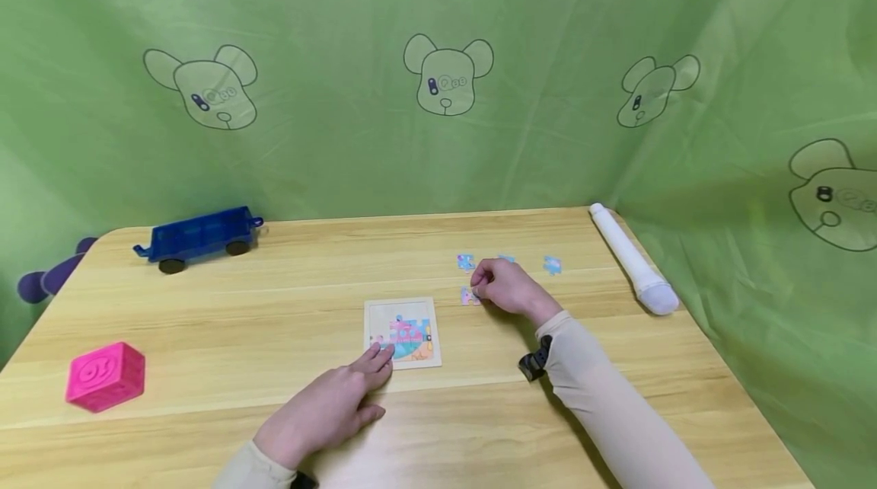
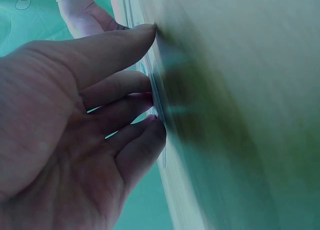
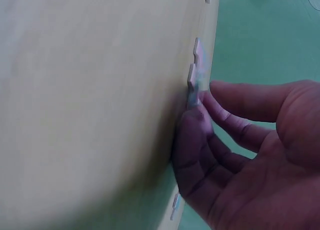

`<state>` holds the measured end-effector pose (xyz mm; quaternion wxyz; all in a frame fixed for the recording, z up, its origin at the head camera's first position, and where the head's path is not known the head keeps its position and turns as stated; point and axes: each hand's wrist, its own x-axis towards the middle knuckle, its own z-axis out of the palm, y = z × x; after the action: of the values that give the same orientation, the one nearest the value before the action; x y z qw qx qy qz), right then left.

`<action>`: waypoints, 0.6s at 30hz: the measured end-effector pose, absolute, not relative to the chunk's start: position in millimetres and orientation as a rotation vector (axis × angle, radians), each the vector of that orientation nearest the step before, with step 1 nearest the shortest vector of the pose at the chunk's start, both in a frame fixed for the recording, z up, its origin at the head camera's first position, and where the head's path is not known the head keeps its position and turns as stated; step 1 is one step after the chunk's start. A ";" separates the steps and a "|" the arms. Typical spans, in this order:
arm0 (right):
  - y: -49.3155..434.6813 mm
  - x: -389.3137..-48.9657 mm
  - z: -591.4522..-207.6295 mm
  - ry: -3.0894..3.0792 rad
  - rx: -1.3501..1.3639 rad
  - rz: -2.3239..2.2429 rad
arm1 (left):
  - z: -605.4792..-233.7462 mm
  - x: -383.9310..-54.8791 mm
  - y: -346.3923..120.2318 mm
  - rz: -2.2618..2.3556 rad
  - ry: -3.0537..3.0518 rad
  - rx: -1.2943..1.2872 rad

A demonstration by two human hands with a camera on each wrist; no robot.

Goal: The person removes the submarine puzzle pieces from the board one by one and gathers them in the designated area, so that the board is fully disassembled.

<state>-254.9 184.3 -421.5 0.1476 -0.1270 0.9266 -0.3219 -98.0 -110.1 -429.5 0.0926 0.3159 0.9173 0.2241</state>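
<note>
A square puzzle board (image 1: 436,333) with a pale frame lies on the table, partly filled with pink, blue and orange pieces. My left hand (image 1: 336,405) rests its straight fingertips on the board's lower left part, the thumb apart from them. In the left wrist view, the fingers (image 2: 142,150) meet the board's edge. To the board's right, my right hand (image 1: 510,287) pinches a small pink and blue puzzle piece (image 1: 468,295) at the tabletop. The right wrist view has the thumb and bent fingers at that piece, which their tips partly cover.
Loose puzzle pieces lie beyond my right hand, among them one at left (image 1: 465,262) and one at right (image 1: 552,265). A white toy microphone (image 1: 630,257) lies along the right edge. A blue toy wagon (image 1: 202,238) stands back left, a pink block (image 1: 106,376) nearer.
</note>
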 end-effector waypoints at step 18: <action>159.7 -224.8 -406.2 2.744 -0.558 -1.005 | -428.8 -98.2 -109.9 0.679 2.706 0.909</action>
<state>-224.8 159.7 -406.2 0.0831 -0.1869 0.9192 -0.3366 -98.2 -109.9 -428.8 0.1035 0.3082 0.9172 0.2301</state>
